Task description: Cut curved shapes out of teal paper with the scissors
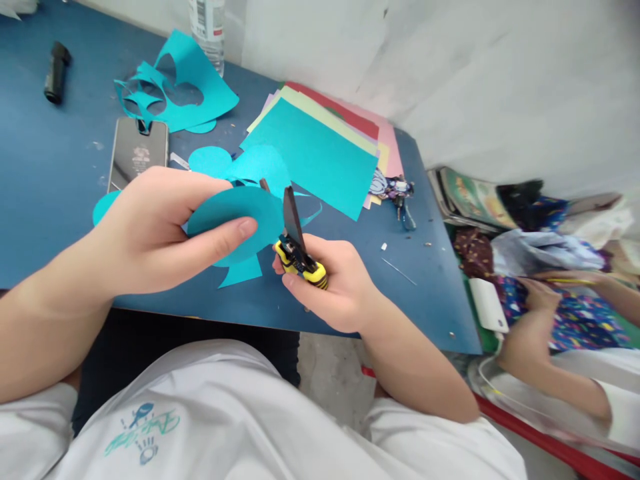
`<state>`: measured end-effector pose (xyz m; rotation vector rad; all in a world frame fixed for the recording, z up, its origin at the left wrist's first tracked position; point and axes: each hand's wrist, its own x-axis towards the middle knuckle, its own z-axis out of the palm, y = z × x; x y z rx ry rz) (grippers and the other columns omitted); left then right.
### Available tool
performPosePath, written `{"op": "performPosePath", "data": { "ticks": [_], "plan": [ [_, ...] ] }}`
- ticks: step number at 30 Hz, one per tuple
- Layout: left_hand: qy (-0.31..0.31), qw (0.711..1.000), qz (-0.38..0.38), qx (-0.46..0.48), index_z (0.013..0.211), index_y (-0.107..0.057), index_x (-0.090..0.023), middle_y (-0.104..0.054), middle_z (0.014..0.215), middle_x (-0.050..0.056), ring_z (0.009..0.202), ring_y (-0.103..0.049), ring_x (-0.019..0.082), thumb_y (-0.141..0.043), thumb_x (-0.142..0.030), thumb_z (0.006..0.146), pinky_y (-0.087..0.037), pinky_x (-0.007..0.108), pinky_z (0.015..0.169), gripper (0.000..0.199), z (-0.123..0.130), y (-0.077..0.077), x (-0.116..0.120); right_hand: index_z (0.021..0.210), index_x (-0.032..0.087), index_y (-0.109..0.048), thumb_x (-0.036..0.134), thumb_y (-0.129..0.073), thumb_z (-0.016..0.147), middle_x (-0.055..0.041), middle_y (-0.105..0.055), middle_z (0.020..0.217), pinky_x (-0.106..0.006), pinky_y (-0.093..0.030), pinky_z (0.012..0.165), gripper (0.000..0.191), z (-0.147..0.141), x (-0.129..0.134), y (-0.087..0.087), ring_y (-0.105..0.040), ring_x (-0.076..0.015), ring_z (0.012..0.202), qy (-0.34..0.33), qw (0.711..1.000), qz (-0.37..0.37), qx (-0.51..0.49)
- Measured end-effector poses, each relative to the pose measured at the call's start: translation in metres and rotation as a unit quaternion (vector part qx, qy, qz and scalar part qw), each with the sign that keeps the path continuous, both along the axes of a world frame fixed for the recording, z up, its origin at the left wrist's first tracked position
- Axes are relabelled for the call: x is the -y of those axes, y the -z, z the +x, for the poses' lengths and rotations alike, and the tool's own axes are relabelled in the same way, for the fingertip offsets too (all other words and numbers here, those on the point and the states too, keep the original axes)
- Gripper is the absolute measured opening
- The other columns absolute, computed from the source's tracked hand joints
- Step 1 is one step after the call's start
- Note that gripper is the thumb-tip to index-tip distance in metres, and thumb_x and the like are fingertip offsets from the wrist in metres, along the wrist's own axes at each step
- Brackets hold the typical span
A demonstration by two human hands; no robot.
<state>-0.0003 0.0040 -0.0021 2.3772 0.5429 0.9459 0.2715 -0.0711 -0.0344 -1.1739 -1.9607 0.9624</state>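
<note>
A rounded piece of turquoise paper (233, 217) is pinched between the thumb and fingers of my left hand (170, 230). Yellow and black scissors (300, 260) are held in my right hand (335, 280), their dark blades apart and pointing away from me at the right edge of the paper. Beneath and behind the held piece lie more turquoise pieces, with a round one (210, 160) just beyond my left hand. A thin curved strip (313, 215) sticks out right of the blades. Part of my left hand's fingers is hidden behind the paper.
Colored sheets (325, 153) are stacked at the back, with a keychain (395, 187) beside them. Turquoise scraps with holes (215, 90), a bottle (209, 33), a phone (137, 153) and a black object (57, 73) lie left. Another person's arms (537, 347) are at the right, near a white device (489, 305).
</note>
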Motion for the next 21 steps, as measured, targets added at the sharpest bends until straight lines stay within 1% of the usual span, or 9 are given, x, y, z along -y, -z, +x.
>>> {"op": "performPosePath", "data": {
  "ticks": [3, 7, 15, 18, 21],
  "plan": [
    [-0.006, 1.0, -0.002, -0.005, 0.074, -0.042, -0.023, -0.035, 0.064, -0.007, 0.059, -0.029, 0.011, -0.063, -0.022, 0.111, -0.027, 0.029, 0.054, 0.043, -0.0006, -0.001, 0.0001, 0.101, 0.021, -0.07, 0.02, -0.068, 0.095, 0.0014, -0.071, 0.077, -0.032, -0.053, 0.071, 0.006, 0.0005, -0.0003, 0.0007, -0.061, -0.0155, 0.067, -0.003, 1.0, 0.008, 0.003],
    [0.003, 1.0, 0.012, 0.0, 0.073, -0.043, -0.022, -0.034, 0.063, -0.007, 0.06, -0.028, 0.01, -0.068, -0.017, 0.108, -0.027, 0.027, 0.055, 0.043, -0.0018, -0.0018, -0.0003, 0.102, 0.021, -0.07, 0.02, -0.069, 0.095, 0.0009, -0.073, 0.08, -0.032, -0.054, 0.072, 0.007, 0.001, -0.0005, 0.0019, -0.063, -0.0153, 0.067, -0.008, 1.0, 0.022, 0.007],
    [-0.016, 1.0, 0.002, -0.005, 0.073, -0.039, -0.023, -0.033, 0.064, -0.006, 0.06, -0.028, 0.012, -0.067, -0.024, 0.111, -0.026, 0.03, 0.056, 0.047, -0.0012, -0.0011, 0.0022, 0.102, 0.02, -0.07, 0.02, -0.068, 0.096, -0.0002, -0.075, 0.082, -0.031, -0.054, 0.072, 0.007, -0.0002, -0.0018, 0.0036, -0.062, -0.0148, 0.068, -0.009, 1.0, 0.027, 0.013],
    [-0.011, 1.0, 0.013, -0.008, 0.073, -0.041, -0.023, -0.034, 0.063, -0.007, 0.06, -0.028, 0.011, -0.069, -0.023, 0.11, -0.027, 0.03, 0.056, 0.046, -0.0027, -0.0015, 0.0012, 0.102, 0.02, -0.07, 0.02, -0.068, 0.096, -0.0009, -0.075, 0.084, -0.031, -0.055, 0.074, 0.007, -0.0002, -0.0019, 0.0038, -0.065, -0.0157, 0.071, -0.008, 1.0, 0.024, 0.012],
    [-0.016, 1.0, 0.007, -0.01, 0.071, -0.043, -0.023, -0.034, 0.063, -0.007, 0.061, -0.028, 0.011, -0.07, -0.023, 0.108, -0.026, 0.029, 0.055, 0.046, -0.005, -0.0005, 0.0002, 0.104, 0.02, -0.07, 0.02, -0.068, 0.096, -0.0011, -0.077, 0.085, -0.031, -0.056, 0.074, 0.008, 0.0005, -0.0019, 0.0035, -0.067, -0.0162, 0.073, -0.009, 1.0, 0.027, 0.013]
  ]
}}
